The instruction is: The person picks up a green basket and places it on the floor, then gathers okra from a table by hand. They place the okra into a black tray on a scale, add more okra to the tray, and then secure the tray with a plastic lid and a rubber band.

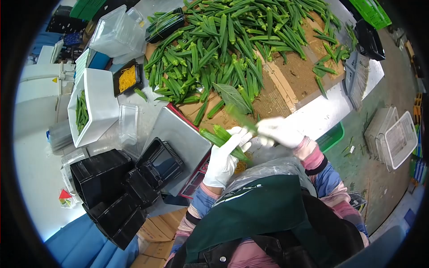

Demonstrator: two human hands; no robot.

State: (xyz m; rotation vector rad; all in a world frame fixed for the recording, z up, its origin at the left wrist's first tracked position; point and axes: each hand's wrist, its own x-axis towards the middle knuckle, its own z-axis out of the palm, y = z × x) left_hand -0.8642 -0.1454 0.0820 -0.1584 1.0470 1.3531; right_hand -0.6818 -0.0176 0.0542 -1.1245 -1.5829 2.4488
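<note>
My left hand (222,164), in a white glove, is closed around a few green okra pods (213,137) above the table's near edge. Close on its right, my gloved right hand (280,132) grips a single okra pod (241,118), smeared by motion. Beyond both hands spreads a large heap of okra (214,53) on cardboard (279,82), with a broad green leaf (233,97) at its near side. To the left, a black plastic tray (161,161) rests tilted on the metal plate of a scale (172,127).
Stacked black trays (100,174) stand at left. Beyond them are a white bin (99,109) with okra inside, yellow rubber bands (128,79) in a black tray, and clear containers (114,33). A brush (357,80) lies at the right edge; baskets (400,140) sit on the floor.
</note>
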